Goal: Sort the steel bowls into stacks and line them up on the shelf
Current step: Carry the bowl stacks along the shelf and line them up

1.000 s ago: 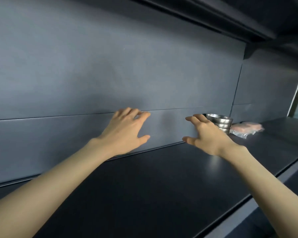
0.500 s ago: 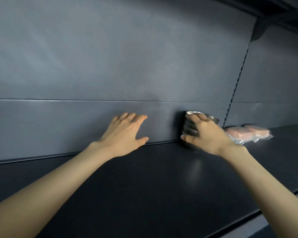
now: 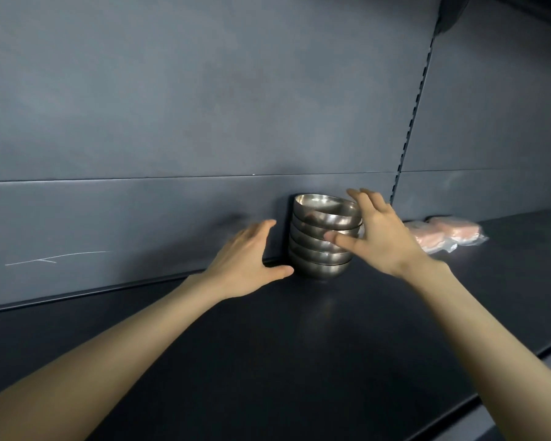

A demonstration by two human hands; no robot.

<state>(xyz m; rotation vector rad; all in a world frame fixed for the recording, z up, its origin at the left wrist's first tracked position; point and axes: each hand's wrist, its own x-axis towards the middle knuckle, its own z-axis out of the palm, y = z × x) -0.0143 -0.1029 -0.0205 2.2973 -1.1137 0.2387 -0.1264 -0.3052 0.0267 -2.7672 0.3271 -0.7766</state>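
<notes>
Flanking the bowl stack (image 3: 315,253), left hand (image 3: 245,265) spreads wide, right hand (image 3: 384,241) touches it, fingers splayed

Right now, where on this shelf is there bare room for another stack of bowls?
Free: the shelf along the back panel left of the left hand, and its surface in front of the bowl stack out to the front edge. Crowded: right of the stack, where the right hand and the plastic packets leave a narrow gap.

Both forearms bare up to the frame edge at 7 and 5 o'clock; left hand (image 3: 245,265) and right hand (image 3: 385,240) bare, nails short.
</notes>
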